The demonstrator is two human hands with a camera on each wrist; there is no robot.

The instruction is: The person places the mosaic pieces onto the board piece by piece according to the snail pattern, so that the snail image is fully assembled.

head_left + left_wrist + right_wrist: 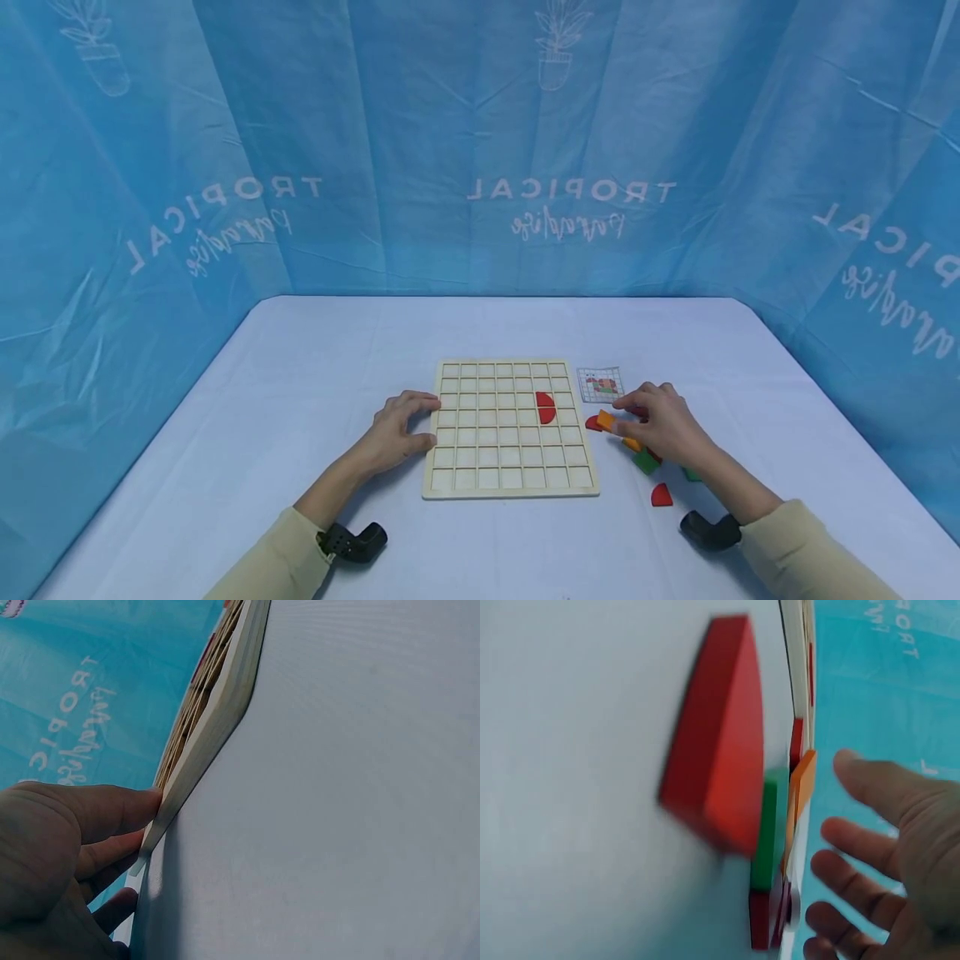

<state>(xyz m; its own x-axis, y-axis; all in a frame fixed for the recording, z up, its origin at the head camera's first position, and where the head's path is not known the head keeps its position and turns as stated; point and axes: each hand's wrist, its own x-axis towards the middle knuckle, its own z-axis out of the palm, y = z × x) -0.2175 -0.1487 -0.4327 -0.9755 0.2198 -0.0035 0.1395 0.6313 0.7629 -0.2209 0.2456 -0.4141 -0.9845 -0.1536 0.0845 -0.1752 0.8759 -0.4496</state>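
Pale wood frames the scene in the head view: a gridded board (487, 436) lies flat on a white-covered table (330, 350), two red pieces (547, 415) seated in cells toward its right side. At the board's left edge, the left hand (392, 432) rests fingertips and thumb, spread apart, on the rim. Beyond the board's right edge, the right hand (663, 423) reaches over loose shapes, its thumb just beside an orange block (604, 420). Near the same edge lie a second orange block (632, 444), a green block (647, 462) and, closer to the person, a red quarter-round (662, 497); a printed card (601, 384) sits by the board's far right corner.

From the left wrist, digits meet the board's side without wrapping it. The board looks stiff and fairly light, best steadied by its raised rim.

From the right wrist, thumb and fingers stand apart with nothing between them. The orange block tilts, a gap showing between it and the thumb; the red quarter-round looms thick in the foreground, away from the board. Such blocks look light, hard and perhaps a little slippery, best pinched by opposite side faces.
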